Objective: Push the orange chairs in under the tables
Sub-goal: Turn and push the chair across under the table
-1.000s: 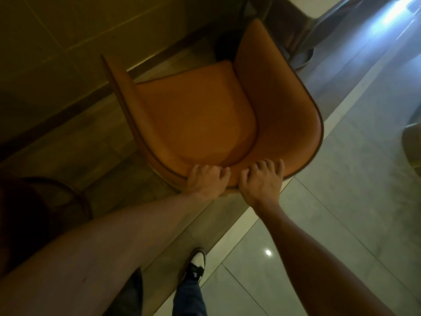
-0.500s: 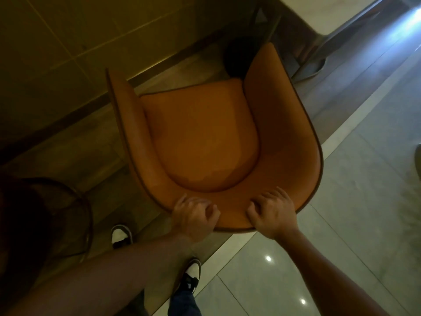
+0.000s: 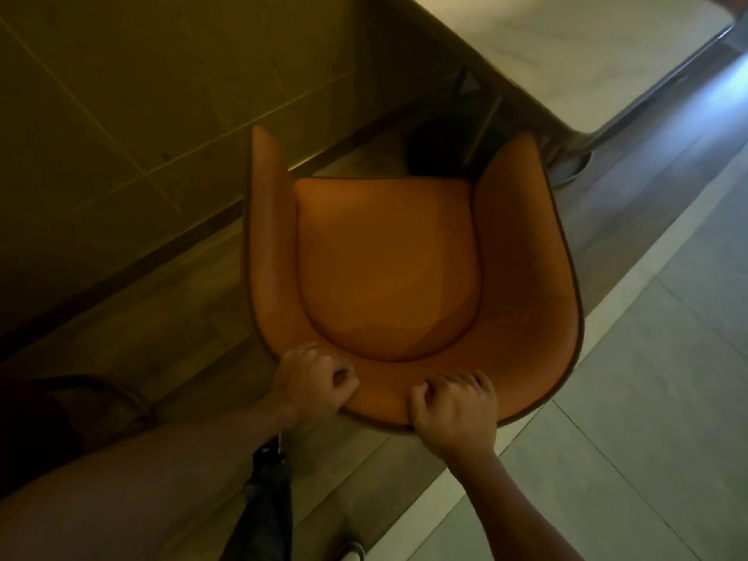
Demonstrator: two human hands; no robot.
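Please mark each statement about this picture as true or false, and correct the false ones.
1. Both hands hold the chair's back rim. True: left hand, right hand.
2. A bag lies on the seat. False: the seat is bare.
3. The table is beyond the chair's open front. True.
4. The seat is fully under the table. False: the whole seat shows, short of the tabletop.
5. The chair is blue. False: orange.
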